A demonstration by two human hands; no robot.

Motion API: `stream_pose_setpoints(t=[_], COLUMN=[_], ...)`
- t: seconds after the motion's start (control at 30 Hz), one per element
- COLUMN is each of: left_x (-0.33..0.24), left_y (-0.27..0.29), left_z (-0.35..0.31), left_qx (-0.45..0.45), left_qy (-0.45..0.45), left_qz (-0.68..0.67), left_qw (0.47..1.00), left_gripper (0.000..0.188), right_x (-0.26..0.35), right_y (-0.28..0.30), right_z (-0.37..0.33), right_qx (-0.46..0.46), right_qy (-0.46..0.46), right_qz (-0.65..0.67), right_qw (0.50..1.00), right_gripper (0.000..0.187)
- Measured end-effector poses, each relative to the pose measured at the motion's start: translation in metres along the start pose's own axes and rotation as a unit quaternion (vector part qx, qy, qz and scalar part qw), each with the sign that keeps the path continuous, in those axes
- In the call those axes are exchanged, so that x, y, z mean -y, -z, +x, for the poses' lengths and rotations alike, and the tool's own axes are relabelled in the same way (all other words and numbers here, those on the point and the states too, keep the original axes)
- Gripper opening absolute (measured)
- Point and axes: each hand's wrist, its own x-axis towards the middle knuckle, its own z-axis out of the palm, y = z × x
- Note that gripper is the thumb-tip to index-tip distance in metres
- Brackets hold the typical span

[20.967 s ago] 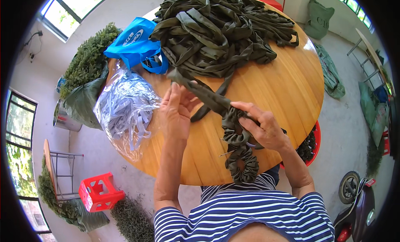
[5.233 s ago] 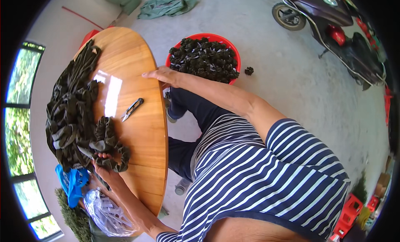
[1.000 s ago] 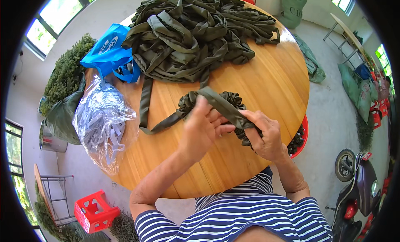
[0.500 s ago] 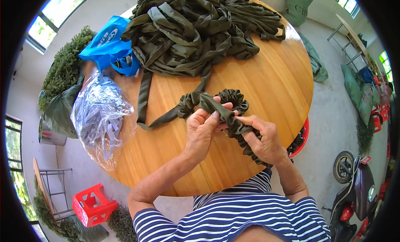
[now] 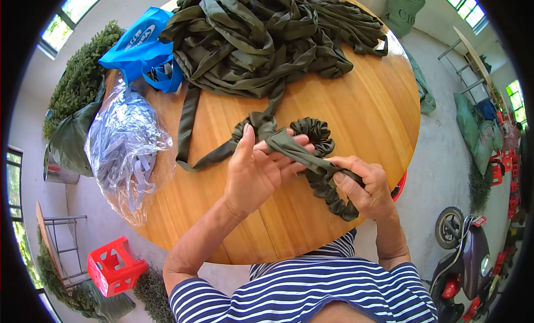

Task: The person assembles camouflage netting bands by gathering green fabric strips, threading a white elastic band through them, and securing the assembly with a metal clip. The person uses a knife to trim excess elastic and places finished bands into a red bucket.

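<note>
A dark olive fabric strip (image 5: 300,155) stretches smooth and fairly taut between my hands over the table. My left hand (image 5: 253,175) is palm up, thumb raised away from the fingers, and the strip lies across those fingers. At the other end my right hand (image 5: 367,188) pinches the strip between thumb and fingers. Below it hangs a ruffled, gathered length (image 5: 329,199) of the same fabric. Just behind the strip rests a gathered coil (image 5: 312,132). Left of it, partly behind my left hand, is another bunched part (image 5: 261,122), with flat fabric running back toward the big fabric pile (image 5: 250,45).
The round wooden table (image 5: 367,111) carries a blue bag (image 5: 133,47) and a clear plastic bag of pale straps (image 5: 130,139) at left. A red stool (image 5: 115,266) stands at lower left, a scooter (image 5: 467,256) at lower right. A red container's rim (image 5: 399,186) shows beside the table.
My left thumb has lifted off the fabric and the hand has opened flat. My right hand has shifted slightly right, and the strip is now drawn out straighter.
</note>
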Motion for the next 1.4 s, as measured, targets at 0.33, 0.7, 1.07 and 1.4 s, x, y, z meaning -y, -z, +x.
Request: stream_pose_setpoints(t=[0.33, 0.7, 1.07, 1.4], left_x=[0.01, 0.011, 0.01, 0.02], left_y=[0.004, 0.003, -0.001, 0.008], left_z=[0.0, 0.0, -0.003, -0.002], left_qx=[-0.007, -0.026, -0.006, -0.02], left_qy=[-0.066, -0.035, -0.024, -0.071], left_qz=[0.173, 0.232, 0.057, 0.21], left_qw=[0.983, 0.972, 0.998, 0.975], left_gripper=[0.041, 0.045, 0.05, 0.038], right_x=[-0.005, -0.027, -0.024, -0.026], right_y=[0.006, -0.026, -0.003, 0.008], right_z=[0.004, 0.014, 0.001, 0.005], right_qx=[0.05, -0.006, 0.044, 0.1], right_qy=[-0.076, -0.087, -0.134, -0.195], right_qz=[0.053, 0.221, 0.285, 0.263], right_qw=[0.994, 0.971, 0.948, 0.94], right_gripper=[0.022, 0.013, 0.018, 0.013])
